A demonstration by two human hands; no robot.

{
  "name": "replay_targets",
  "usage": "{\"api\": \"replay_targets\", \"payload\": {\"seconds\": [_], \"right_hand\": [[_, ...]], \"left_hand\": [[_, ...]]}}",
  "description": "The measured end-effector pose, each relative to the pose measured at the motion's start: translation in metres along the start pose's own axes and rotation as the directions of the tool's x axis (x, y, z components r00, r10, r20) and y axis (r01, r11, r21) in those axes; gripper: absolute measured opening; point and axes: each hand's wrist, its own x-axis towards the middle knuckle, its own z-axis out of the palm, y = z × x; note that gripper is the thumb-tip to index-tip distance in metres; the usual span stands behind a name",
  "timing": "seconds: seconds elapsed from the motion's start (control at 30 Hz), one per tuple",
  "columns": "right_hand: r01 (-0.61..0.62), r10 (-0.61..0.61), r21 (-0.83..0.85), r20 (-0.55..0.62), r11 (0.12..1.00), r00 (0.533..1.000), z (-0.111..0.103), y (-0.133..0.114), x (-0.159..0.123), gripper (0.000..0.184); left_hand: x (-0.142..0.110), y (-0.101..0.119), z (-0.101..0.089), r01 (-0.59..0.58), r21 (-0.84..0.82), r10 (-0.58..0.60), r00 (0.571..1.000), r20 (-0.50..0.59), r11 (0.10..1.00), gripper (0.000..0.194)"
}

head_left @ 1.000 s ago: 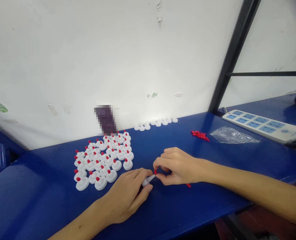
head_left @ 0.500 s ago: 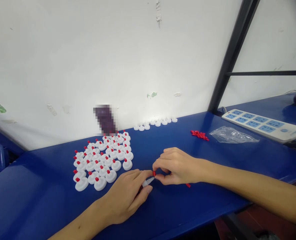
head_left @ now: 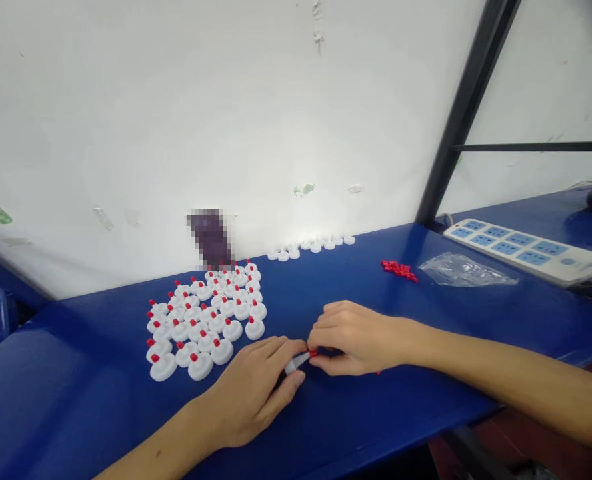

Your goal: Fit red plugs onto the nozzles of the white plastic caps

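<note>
Between thumb and fingers, my left hand (head_left: 263, 387) grips a white nozzle cap (head_left: 291, 366) whose tapered spout points right. Most of its base is hidden by the hand. My right hand (head_left: 351, 339) is closed in a pinch on a small red tip cap (head_left: 313, 353), which sits at the end of the spout. Left of my hands stand several rows of white caps (head_left: 199, 367) with red tips on their spouts. Another small red piece (head_left: 378, 372) lies partly hidden under my right hand.
A pile of red tips (head_left: 399, 270) lies at the right, beside a clear plastic bag (head_left: 466, 270) and a white power strip (head_left: 526, 250). Several white caps (head_left: 316, 247) line the wall. A pixelated dark object (head_left: 211, 240) leans there. A black metal post (head_left: 463, 107) rises at the right.
My right hand has moved slightly down, bringing the red tip cap from above the spout's end into line with it. My left hand has stayed nearly still.
</note>
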Motion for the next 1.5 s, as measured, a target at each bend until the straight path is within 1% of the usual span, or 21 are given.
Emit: {"api": "replay_targets", "payload": {"seconds": [0.3, 0.53, 1.07, 1.4, 1.5], "right_hand": [[-0.003, 0.003, 0.013, 0.010, 1.000, 1.000, 0.0002, -0.0002, -0.0001, 0.022], [-0.030, 0.028, 0.064, 0.042, 0.997, 0.999, -0.0009, -0.0030, 0.0001, 0.013], [0.004, -0.004, 0.041, -0.003, 0.999, 1.000, 0.0029, -0.0026, -0.0006, 0.016], [0.014, -0.014, 0.018, -0.011, 1.000, 1.000, 0.0018, -0.0024, 0.0001, 0.018], [-0.009, 0.009, 0.003, -0.005, 1.000, 1.000, -0.0008, -0.0021, 0.0002, 0.017]], "left_hand": [[-0.0012, -0.0010, 0.0005, 0.005, 0.004, -0.005, 1.000, -0.008, 1.000, 0.025], [-0.0004, -0.0001, 0.0012, -0.009, 0.023, 0.009, 1.000, -0.025, 1.000, 0.022], [0.0018, 0.0007, -0.0015, 0.007, 0.033, -0.008, 1.000, 0.022, 0.999, 0.022], [0.0017, 0.0014, -0.0023, -0.001, 0.056, 0.000, 1.000, 0.008, 0.998, 0.020], [0.0017, 0.0016, -0.0018, -0.006, 0.055, 0.006, 1.000, -0.002, 0.998, 0.020]]}}
